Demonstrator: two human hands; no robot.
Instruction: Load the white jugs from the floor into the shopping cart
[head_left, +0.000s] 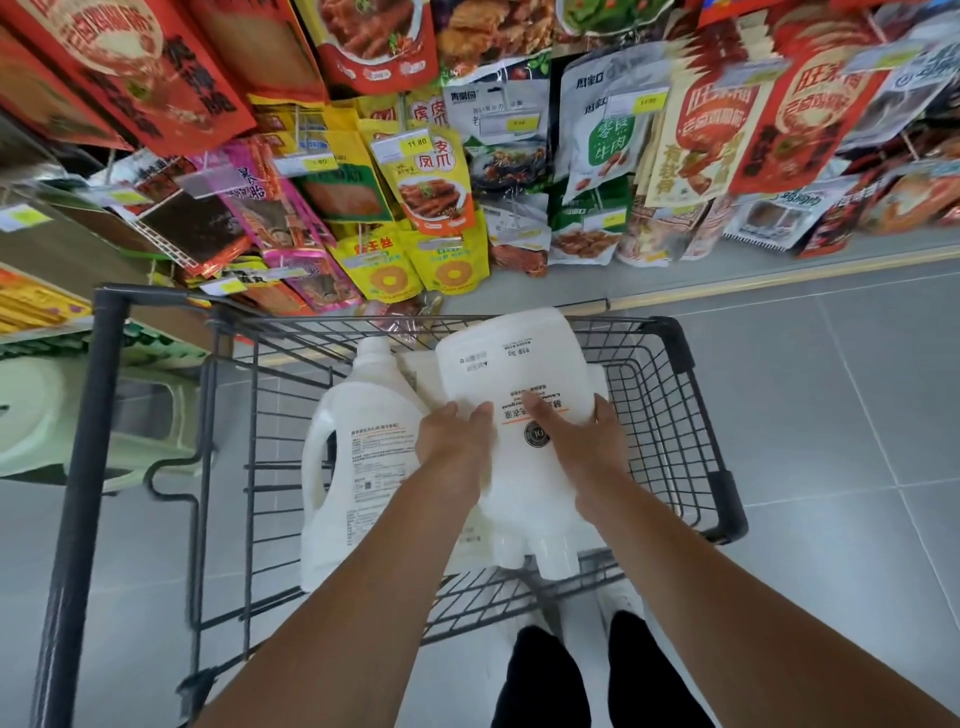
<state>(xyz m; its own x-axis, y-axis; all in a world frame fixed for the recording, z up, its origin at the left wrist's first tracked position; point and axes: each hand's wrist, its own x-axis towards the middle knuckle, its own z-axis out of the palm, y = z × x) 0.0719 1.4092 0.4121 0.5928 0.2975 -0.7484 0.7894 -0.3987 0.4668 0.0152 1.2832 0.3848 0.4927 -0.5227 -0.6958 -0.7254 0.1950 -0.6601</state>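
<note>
A white jug (511, 374) with its cap pointing toward me is held over the black wire shopping cart (670, 415). My left hand (454, 447) grips its left side and my right hand (584, 441) grips its right side. A second white jug (358, 457) lies in the cart's left half, cap pointing away, label up. Part of another white jug (423, 371) shows beneath the held one. No jugs are visible on the floor.
Hanging snack packets (426, 182) fill the shelves just beyond the cart. A pale green plastic stool (62, 415) stands left of the cart's black frame post (88, 467). Grey tiled floor (831, 415) stretches to the right. My legs and white shoes (618, 597) are below the cart.
</note>
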